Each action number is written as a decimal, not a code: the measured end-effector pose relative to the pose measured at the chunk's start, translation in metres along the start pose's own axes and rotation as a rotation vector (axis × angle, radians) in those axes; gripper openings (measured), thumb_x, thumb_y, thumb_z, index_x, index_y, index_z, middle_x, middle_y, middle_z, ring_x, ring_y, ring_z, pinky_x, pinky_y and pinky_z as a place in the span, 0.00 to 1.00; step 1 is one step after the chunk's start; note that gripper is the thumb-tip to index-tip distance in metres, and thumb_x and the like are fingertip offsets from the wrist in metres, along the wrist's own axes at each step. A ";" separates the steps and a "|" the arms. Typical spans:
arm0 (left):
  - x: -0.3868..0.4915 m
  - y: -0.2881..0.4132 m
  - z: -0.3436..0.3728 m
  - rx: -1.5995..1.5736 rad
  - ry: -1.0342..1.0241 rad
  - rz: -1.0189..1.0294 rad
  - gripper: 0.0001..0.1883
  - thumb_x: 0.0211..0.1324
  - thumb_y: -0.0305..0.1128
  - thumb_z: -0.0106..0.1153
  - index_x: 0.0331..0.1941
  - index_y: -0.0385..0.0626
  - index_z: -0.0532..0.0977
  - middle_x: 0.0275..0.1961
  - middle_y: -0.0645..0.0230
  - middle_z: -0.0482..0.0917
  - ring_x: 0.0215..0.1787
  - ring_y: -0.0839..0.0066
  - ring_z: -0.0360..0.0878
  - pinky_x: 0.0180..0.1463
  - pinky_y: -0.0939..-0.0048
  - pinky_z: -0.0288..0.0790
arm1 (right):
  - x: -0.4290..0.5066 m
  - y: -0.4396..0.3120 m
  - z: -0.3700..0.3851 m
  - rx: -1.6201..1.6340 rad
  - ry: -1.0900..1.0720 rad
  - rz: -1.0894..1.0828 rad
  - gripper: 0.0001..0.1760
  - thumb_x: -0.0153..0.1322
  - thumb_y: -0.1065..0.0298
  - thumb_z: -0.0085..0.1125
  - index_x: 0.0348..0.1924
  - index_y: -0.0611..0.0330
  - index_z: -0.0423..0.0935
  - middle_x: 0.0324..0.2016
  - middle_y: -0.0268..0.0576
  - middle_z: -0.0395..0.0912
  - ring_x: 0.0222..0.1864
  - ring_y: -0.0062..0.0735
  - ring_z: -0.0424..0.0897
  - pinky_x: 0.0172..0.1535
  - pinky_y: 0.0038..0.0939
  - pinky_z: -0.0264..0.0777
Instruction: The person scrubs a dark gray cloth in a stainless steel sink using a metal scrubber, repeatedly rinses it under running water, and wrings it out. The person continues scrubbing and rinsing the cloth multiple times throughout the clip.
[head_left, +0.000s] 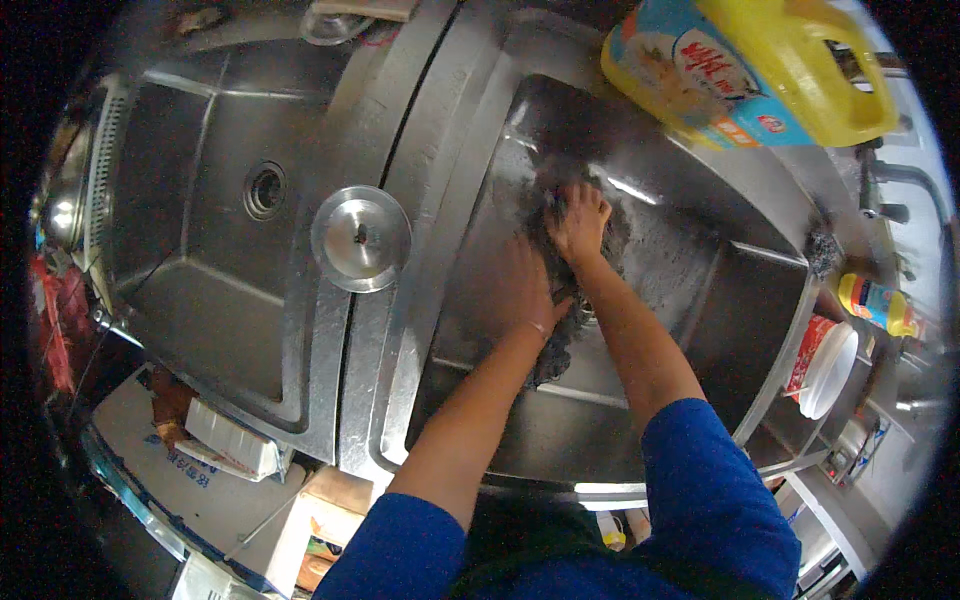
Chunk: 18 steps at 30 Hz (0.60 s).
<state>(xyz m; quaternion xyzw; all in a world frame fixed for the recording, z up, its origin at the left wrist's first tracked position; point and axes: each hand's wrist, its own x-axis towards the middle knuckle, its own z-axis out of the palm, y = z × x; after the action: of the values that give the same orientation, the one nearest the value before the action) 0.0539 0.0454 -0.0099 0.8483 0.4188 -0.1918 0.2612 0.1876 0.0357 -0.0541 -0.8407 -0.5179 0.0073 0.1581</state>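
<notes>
Both my hands are low in the right-hand stainless steel sink, over a dark, wet, crumpled mass that looks like cloth. My right hand presses onto the upper part of it with curled fingers. To its left, my left hand is motion-blurred, its thumb spread toward the mass. Whether it grips any of the material is unclear. Beneath the mass, part of the sink drain shows between my forearms. Dark liquid or residue spreads on the sink floor around my hands.
A second steel sink lies left, with a round metal lid on the rim between. A large yellow jug stands at the far right rim. Rightward are a scouring pad, a bottle, a white-and-red tub and a faucet.
</notes>
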 end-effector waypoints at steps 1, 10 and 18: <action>-0.008 0.001 -0.008 0.085 0.042 0.017 0.52 0.50 0.64 0.54 0.72 0.48 0.46 0.76 0.53 0.39 0.78 0.57 0.32 0.72 0.36 0.29 | 0.002 -0.001 0.000 0.001 0.036 0.043 0.14 0.62 0.64 0.62 0.41 0.52 0.79 0.46 0.48 0.73 0.52 0.50 0.70 0.55 0.51 0.59; 0.002 -0.020 0.017 0.100 0.034 -0.023 0.57 0.42 0.64 0.61 0.73 0.55 0.44 0.77 0.67 0.40 0.78 0.55 0.31 0.69 0.30 0.29 | -0.029 -0.029 -0.017 0.223 -0.310 -0.120 0.06 0.59 0.66 0.63 0.27 0.56 0.79 0.31 0.46 0.77 0.36 0.54 0.75 0.38 0.46 0.69; -0.013 -0.018 -0.002 -0.019 -0.138 -0.122 0.57 0.43 0.65 0.61 0.72 0.49 0.45 0.77 0.65 0.40 0.78 0.58 0.30 0.70 0.31 0.28 | -0.002 -0.034 -0.027 0.210 -0.318 -0.129 0.14 0.65 0.56 0.60 0.36 0.55 0.82 0.43 0.53 0.77 0.43 0.52 0.77 0.40 0.46 0.74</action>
<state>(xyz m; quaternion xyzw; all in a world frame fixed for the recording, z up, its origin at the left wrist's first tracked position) 0.0320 0.0481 -0.0067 0.8035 0.4525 -0.2615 0.2851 0.1616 0.0408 -0.0199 -0.7728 -0.5855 0.1839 0.1614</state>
